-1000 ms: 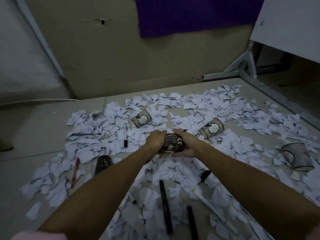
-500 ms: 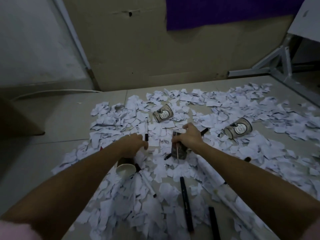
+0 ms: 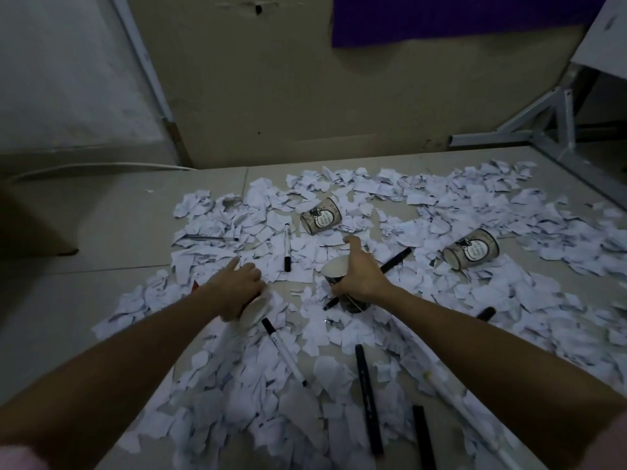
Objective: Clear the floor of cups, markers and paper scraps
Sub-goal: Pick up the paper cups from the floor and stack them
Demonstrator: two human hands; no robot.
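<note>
The floor (image 3: 101,232) is seen strewn with torn white paper scraps (image 3: 475,293), crumpled and ragged-edged, lying in a thick drift from the beige wall (image 3: 271,96) down to the near edge. A purple sheet (image 3: 458,18) is hung high on that wall, and a grey metal frame (image 3: 543,130) is planted at the right. Black markers are scattered through the litter: one (image 3: 287,247) between the hands and the far cups, one (image 3: 395,261) poking out beyond the right hand, one (image 3: 369,398) in the near pile, another (image 3: 424,439) at the bottom edge. A white-barrelled marker (image 3: 283,351) is lying slantwise just by the left hand.

Two printed paper cups are tipped on their sides, one (image 3: 320,216) straight ahead, one (image 3: 471,249) well off to the right, both bedded in scraps.

A dark paper cup (image 3: 334,276) with a pale inside is gripped by the right hand (image 3: 359,276), fingers wrapped round its wall, mouth turned leftward, thumb raised. A second cup (image 3: 253,312), smooth white rim showing, is held under the left hand (image 3: 237,286), index finger pointed forward; how firmly it is clasped cannot be told.
</note>
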